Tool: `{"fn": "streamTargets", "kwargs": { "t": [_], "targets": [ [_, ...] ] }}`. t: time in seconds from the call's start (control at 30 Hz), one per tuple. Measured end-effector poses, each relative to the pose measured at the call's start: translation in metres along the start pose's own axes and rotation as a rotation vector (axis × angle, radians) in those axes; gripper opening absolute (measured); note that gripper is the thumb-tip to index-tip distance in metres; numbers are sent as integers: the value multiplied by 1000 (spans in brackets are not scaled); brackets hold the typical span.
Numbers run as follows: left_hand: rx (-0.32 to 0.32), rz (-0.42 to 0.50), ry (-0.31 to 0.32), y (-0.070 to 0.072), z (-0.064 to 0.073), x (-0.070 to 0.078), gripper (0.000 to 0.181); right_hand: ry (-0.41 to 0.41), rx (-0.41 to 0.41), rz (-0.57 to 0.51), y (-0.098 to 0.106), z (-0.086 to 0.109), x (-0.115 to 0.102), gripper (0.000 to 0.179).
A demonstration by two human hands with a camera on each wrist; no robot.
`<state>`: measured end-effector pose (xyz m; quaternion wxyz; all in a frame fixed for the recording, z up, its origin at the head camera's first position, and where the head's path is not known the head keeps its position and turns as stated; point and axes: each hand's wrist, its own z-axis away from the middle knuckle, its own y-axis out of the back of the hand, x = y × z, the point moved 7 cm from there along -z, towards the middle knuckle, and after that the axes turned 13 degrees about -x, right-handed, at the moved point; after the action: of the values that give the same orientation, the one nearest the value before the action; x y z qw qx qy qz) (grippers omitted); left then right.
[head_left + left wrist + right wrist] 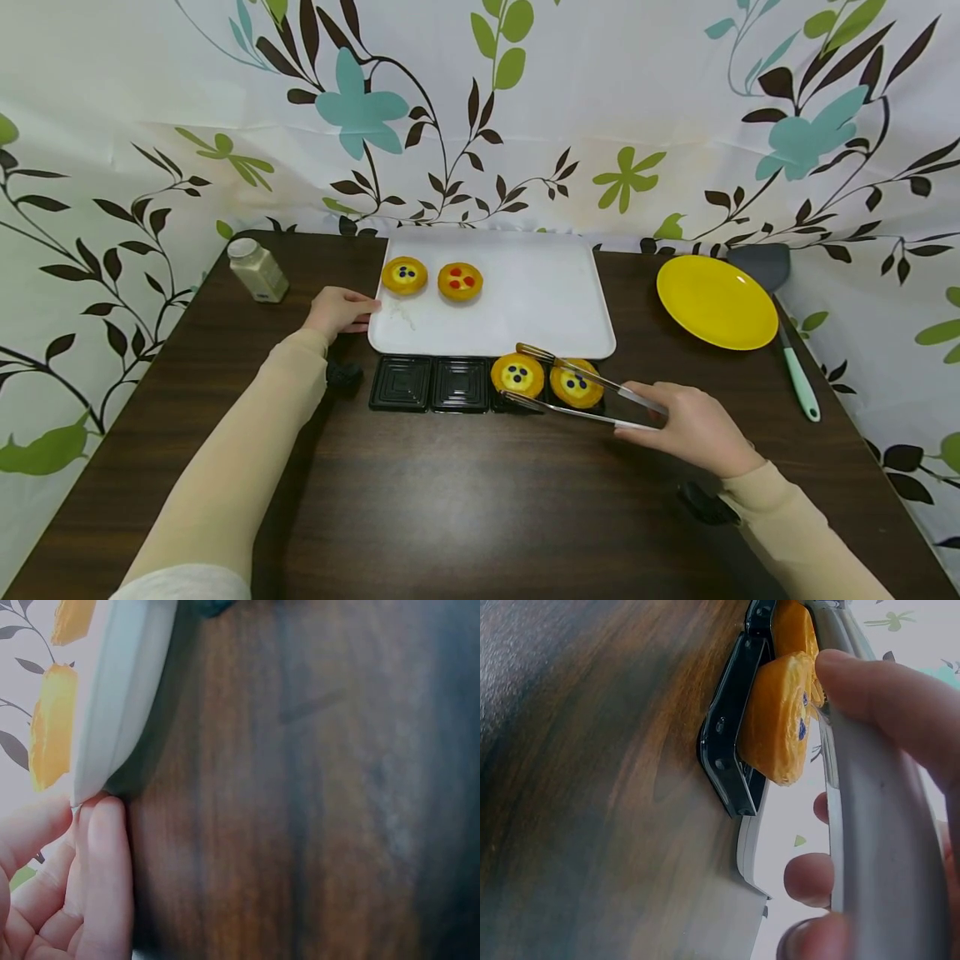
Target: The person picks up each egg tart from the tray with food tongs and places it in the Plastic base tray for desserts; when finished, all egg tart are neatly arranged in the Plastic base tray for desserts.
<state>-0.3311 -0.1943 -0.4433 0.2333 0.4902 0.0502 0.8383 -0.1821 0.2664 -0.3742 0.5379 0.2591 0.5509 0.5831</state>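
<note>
from here looks like placing, right hand (693, 425) gripping tongs (615, 388) around the left tart (517, 375) in the black tray (401, 383), left hand (337, 312) pinching the white tray (540, 292), so next probably ease the tongs open

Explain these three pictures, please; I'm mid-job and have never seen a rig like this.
There is no machine here, just a person's two bare hands. The wide picture comes from a camera worn on the head, looking forward and down; the two close ones come from cameras on the left and right wrists.

On the dark brown wood-grain table lies a white rectangular tray with two round golden tarts. In front sits a row of black square plastic compartments, two empty, two holding tarts. A white-capped jar stands left; a round yellow plate and a grey spatula with a mint-green handle lie right.

The left hand pinches the tray's edge. The right hand holds slim metal tongs over the filled compartments.
</note>
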Motion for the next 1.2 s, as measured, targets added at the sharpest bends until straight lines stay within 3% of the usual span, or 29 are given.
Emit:
{"fn": "streamTargets", "kwargs": {
  "t": [0.53, 1.2],
  "targets": [
    [-2, 8, -3, 0, 0, 1, 42, -11, -2, 29, -1, 0, 2, 81],
    [15, -15, -3, -2, 4, 1, 44, -4, 22, 32, -5, 1, 6, 74]
  ]
}}
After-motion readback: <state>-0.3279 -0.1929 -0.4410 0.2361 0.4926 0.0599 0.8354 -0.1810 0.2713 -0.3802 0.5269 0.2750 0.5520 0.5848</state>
